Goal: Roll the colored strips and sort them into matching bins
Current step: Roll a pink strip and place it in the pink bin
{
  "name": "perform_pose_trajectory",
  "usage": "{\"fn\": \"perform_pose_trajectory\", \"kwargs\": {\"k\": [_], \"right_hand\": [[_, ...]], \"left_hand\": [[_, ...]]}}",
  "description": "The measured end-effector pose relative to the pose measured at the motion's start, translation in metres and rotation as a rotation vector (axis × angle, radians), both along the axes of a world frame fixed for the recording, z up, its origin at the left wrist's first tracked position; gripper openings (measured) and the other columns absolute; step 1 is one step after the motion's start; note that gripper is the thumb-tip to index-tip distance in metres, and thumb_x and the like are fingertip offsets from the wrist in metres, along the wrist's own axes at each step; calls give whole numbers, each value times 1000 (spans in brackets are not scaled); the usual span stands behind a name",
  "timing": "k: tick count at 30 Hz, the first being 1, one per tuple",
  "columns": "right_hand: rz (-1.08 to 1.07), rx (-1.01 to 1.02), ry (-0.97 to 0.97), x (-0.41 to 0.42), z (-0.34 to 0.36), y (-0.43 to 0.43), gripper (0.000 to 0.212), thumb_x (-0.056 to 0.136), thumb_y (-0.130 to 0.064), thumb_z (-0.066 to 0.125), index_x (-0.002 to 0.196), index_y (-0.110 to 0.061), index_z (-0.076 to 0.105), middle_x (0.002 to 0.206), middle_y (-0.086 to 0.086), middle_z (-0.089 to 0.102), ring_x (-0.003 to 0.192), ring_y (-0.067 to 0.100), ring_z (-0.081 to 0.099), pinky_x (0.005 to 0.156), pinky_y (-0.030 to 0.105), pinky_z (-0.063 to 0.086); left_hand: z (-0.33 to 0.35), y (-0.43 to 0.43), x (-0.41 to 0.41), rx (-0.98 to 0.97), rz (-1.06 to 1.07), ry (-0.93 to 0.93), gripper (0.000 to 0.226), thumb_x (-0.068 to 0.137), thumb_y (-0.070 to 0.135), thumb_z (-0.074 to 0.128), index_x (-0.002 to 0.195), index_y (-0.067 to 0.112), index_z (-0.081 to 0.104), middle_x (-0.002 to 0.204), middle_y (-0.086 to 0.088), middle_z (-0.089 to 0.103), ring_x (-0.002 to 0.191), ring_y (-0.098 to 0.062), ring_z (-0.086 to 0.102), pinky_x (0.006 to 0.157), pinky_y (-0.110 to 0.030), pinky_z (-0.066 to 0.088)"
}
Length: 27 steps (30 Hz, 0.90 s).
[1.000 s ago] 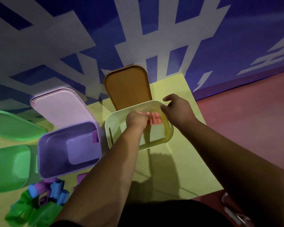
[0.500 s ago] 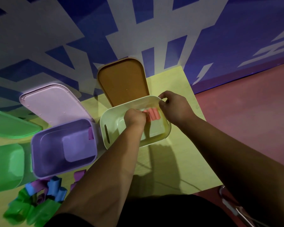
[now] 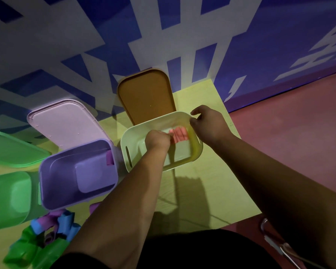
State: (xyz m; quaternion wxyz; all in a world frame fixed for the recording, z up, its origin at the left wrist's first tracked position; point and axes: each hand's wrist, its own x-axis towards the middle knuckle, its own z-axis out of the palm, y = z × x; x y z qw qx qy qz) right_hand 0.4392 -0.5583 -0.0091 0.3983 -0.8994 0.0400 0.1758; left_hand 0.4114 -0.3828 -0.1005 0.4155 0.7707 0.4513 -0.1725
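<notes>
Near the table's (image 3: 223,183) far right corner, my left hand (image 3: 157,139) is down inside the pale yellow bin (image 3: 133,136), fingers curled on the pink rolled strips (image 3: 179,135); my right hand (image 3: 208,125) curls at the bin's rim, and I can't tell if it grips.

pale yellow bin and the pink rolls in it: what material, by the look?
Pale yellow bin: likely moulded plastic, smooth with a slight sheen; rounded rim, cut handle slot. Pink rolls: soft and matte, probably foam or felt strip, since they hold a curl; which one, cannot tell.
</notes>
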Motion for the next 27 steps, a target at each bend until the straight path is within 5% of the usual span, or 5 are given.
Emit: {"fn": "perform_pose_trajectory", "kwargs": {"k": [5,12,16,24,27], "right_hand": [[-62,8,-53,-10,12,4,35,103,-27,66,136,-19,64,112,3,71,89,15,67,66,25,48],[-30,54,-105,-33,43,27,28,103,-21,61,131,-18,65,99,3,72,77,13,67,61,25,46],[34,57,-128,-48,65,54,28,105,-26,62,131,-17,66,110,4,72,83,17,68,65,28,53],[245,101,-142,-85,103,128,18,104,-25,58,111,-19,73,97,-2,70,82,17,65,61,27,45],[355,102,-150,-104,113,167,20,105,-25,61,110,-14,77,100,2,74,91,19,67,77,32,51]], "left_hand": [[9,4,-11,-65,21,-36,17,85,25,84,72,17,78,80,-8,78,85,-37,78,84,-43,67],[61,13,-28,-277,54,-218,15,77,27,80,83,13,78,86,-16,81,81,-33,79,85,-57,67],[109,31,-46,-335,31,-309,17,98,13,71,83,14,77,81,-13,78,74,-27,74,80,-42,67],[179,117,-103,-347,114,-475,10,99,9,68,99,9,78,84,-12,77,72,-22,72,69,-34,62],[195,159,-129,-335,157,-513,15,102,6,65,93,11,76,83,-12,73,68,-21,67,65,-31,60]]}}
